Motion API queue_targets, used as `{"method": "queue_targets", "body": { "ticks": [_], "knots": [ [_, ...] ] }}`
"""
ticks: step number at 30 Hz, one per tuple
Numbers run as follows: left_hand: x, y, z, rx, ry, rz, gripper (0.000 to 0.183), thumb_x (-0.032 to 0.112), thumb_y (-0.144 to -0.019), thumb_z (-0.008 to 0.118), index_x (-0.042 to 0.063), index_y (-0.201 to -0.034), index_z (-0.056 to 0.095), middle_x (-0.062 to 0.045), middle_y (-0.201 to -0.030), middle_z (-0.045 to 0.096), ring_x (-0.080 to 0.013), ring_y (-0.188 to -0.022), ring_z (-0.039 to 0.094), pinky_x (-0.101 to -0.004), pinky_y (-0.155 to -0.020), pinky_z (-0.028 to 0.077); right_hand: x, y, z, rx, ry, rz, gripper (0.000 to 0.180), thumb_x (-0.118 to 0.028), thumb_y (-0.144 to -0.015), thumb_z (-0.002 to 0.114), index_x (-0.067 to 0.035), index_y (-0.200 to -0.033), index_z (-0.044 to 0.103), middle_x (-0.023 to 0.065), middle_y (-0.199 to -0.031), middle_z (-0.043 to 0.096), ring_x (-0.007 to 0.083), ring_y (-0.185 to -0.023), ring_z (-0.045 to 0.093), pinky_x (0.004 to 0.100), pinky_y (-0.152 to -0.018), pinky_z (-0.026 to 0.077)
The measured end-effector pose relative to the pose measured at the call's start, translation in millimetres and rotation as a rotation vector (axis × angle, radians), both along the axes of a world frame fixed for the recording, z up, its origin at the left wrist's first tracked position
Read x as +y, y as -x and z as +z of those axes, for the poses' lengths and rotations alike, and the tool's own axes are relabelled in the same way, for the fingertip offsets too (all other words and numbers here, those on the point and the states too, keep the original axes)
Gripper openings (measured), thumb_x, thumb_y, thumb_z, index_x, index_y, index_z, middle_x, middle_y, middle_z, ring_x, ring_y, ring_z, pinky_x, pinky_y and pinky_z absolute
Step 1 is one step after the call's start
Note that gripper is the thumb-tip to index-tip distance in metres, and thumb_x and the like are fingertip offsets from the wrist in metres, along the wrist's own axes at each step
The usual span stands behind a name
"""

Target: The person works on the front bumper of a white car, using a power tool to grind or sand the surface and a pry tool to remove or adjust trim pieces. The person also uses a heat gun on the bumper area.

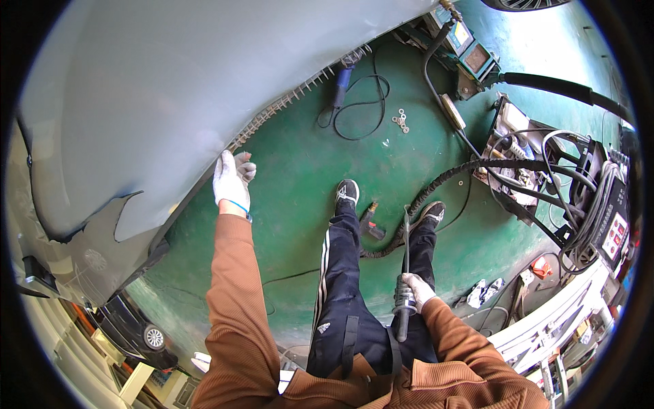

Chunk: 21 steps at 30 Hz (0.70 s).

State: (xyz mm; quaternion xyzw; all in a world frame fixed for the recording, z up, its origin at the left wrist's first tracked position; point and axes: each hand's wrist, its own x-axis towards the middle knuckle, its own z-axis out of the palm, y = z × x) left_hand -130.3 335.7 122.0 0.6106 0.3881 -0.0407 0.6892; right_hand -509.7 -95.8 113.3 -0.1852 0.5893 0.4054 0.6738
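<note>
My left hand (232,179), in a white glove, is raised beside the lower edge of a grey car body panel (153,92). Its fingers are loosely curled and apart, near the close end of a row of metal pull rings (271,108) along that edge. Whether the fingertips touch the panel is hard to see. My right hand (418,291), also gloved, grips a slide hammer (403,312) in front of my thigh. The tool's long thin rod (407,240) points away from me, over my right leg, with a hook-like tip.
On the green floor (296,168) lie a blue corded power tool (343,84), loose washers (402,121) and a black gun-shaped tool (372,222). A thick sleeved cable (439,179) runs past my right foot to a cart (511,153) and a control unit (608,225). Farther off stands a dark car (138,332).
</note>
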Motion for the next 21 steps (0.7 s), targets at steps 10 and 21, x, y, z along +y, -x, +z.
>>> {"method": "queue_targets", "body": {
  "ticks": [10,21],
  "knots": [
    [-95.2,33.8,-39.3,0.390,0.558,-0.083,0.041,0.045,-0.101,0.077,0.008,-0.113,0.063,-0.014,-0.106,0.072,-0.0313,-0.096,0.074,-0.0488,-0.087,0.064,40.7,-146.1,67.0,-0.539,-0.117,0.510,0.053,-0.013,-0.090,0.087,-0.001,-0.126,0.049,0.0047,-0.085,0.066,0.0113,-0.061,0.062,0.0324,-0.053,0.052],
    [-109.6,-3.5,-11.1,0.221,0.852,0.080,0.029,0.035,-0.109,0.057,0.012,-0.091,0.058,0.001,-0.065,0.043,-0.0155,-0.052,0.038,-0.0338,-0.053,0.034,65.6,-195.2,110.0,-0.884,0.241,1.107,0.058,-0.035,-0.083,0.091,-0.002,-0.121,0.062,0.0137,-0.087,0.072,0.0230,-0.073,0.072,0.0376,-0.068,0.058]
  ]
}}
